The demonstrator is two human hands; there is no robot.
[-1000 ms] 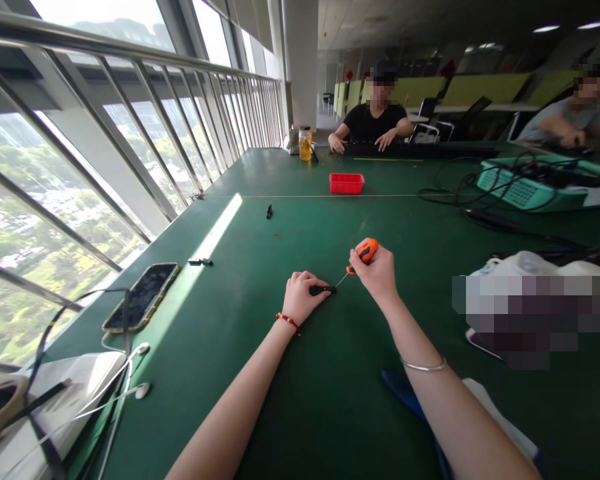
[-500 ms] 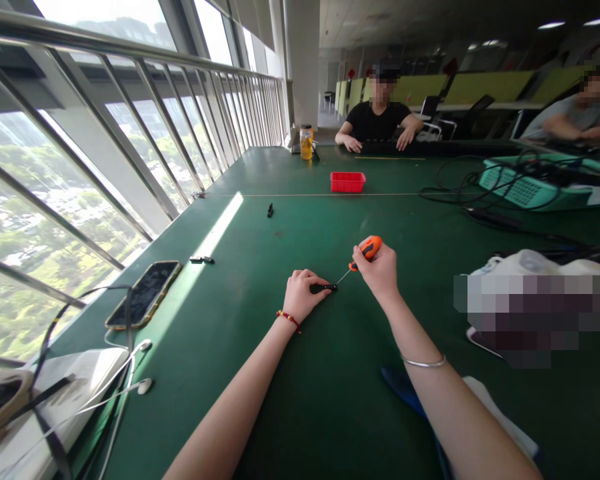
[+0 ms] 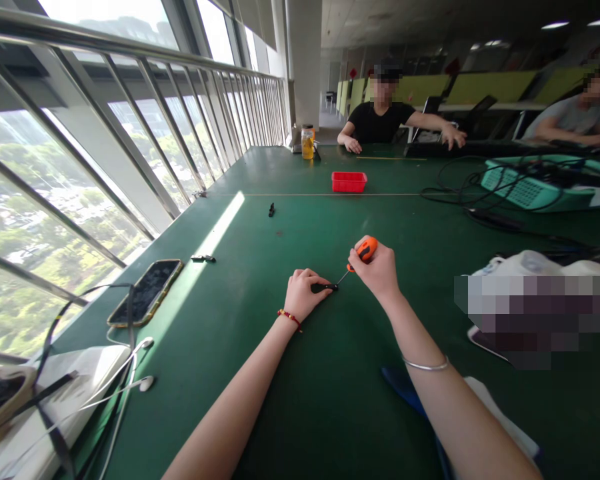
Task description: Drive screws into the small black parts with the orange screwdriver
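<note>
My left hand (image 3: 301, 293) is closed on a small black part (image 3: 322, 288) and holds it down at the green table (image 3: 250, 320). My right hand (image 3: 379, 269) grips a screwdriver (image 3: 367, 249) by its orange and black handle. The thin shaft slants down to the left, and its tip meets the right end of the black part. Whether a screw sits under the tip is too small to tell. Farther off lie two other small black pieces, one (image 3: 203, 259) by the sunlit strip and one (image 3: 271, 210) nearer the red bin (image 3: 349, 182).
On the left lie a phone (image 3: 145, 293) and white earphones (image 3: 147, 383). A teal basket (image 3: 520, 183) with black cables stands at the back right. A bottle (image 3: 307, 143) of yellow liquid is at the far edge. Two people sit across the table.
My right hand and the screwdriver handle have shifted slightly left, with the handle turned. My left hand stays put. The person opposite has stretched one arm out toward the right of the view.
</note>
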